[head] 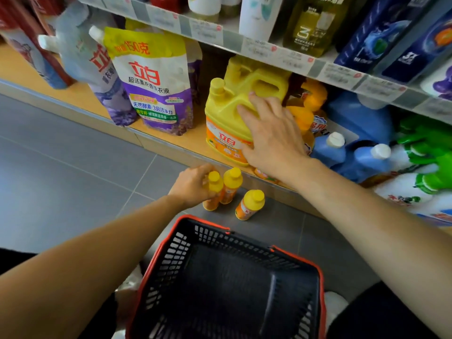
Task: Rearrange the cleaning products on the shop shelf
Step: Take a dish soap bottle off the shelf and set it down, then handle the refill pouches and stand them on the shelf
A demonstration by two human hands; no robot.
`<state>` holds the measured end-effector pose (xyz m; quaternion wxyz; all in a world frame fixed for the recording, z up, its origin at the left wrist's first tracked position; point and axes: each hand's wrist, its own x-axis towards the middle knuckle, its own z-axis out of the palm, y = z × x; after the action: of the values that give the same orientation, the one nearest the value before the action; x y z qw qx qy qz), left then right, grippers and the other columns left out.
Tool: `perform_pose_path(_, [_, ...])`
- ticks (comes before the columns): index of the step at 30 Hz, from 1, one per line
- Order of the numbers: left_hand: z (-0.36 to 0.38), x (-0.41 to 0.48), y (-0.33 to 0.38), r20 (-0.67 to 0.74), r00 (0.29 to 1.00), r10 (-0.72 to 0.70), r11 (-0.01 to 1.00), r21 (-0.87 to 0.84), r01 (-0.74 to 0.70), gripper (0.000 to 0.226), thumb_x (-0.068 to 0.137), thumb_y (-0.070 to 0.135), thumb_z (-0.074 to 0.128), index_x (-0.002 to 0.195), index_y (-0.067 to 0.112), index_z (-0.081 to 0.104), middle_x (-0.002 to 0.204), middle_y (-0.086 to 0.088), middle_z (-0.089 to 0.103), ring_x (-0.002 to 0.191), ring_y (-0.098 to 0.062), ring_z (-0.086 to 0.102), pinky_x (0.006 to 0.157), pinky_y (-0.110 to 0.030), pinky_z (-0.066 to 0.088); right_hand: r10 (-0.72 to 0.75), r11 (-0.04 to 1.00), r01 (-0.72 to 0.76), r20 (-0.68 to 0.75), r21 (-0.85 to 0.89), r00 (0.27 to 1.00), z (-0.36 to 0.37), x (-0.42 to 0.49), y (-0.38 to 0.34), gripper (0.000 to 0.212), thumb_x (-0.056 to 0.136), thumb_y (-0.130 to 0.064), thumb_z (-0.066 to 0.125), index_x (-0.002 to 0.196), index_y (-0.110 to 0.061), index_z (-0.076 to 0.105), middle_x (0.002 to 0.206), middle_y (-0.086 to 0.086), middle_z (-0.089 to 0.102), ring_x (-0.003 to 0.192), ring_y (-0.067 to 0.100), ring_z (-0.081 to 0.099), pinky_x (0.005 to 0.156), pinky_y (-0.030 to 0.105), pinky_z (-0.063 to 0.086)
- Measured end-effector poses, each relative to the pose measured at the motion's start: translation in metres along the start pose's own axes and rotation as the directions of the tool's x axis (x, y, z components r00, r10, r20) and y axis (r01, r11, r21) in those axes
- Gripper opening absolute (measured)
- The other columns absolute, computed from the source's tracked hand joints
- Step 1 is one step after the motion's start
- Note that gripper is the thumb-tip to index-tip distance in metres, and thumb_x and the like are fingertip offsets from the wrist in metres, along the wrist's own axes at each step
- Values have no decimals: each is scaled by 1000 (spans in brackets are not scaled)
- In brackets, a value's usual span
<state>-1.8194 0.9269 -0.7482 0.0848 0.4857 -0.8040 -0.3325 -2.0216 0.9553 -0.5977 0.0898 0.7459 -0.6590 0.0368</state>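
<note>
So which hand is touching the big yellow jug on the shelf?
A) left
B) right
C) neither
B: the right hand lies flat on the big yellow jug, while the left hand holds a small bottle on the floor.

On the low tan wooden shelf (171,140), the big yellow plastic jug (227,106) stands between the purple-and-yellow refill pouch (156,81) on its left and the blue plastic bottles (342,150) on its right. The right hand (271,133) rests on the jug's front. Before the shelf, on the grey tiled floor (73,155), stand three small yellow-capped orange bottles (249,204); the left hand (193,187) grips the leftmost bottle (214,184). Nearer still sits the black plastic basket with a red rim (305,261).
</note>
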Motion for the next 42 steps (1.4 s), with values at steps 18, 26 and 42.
perform_pose_path(18, [-193,36,14,-330,856,398,851,480,-210,53,97,30,66,142,10,47,144,-15,43,125,-30,51,91,-44,55,100,977,-98,0,191,995,-10,21,0,70,83,-41,72,144,-18,46,130,6,45,121,29,46,92,43,46])
perform_pose_path(26, [-234,57,3,-374,854,362,808,582,-87,80,89,35,72,151,1,33,152,-22,40,143,-43,33,120,-54,27,186,932,-178,6,317,983,-16,32,6,50,88,-38,71,135,-29,58,119,-4,52,112,27,56,76,36,43])
perform_pose_path(42, [-263,25,4,-225,811,539,751,564,-343,11,84,12,79,90,2,78,87,-15,72,72,-36,67,65,-29,44,181,932,-171,1,320,984,-13,32,7,56,88,-39,72,139,-30,54,128,-4,55,110,28,59,75,34,42])
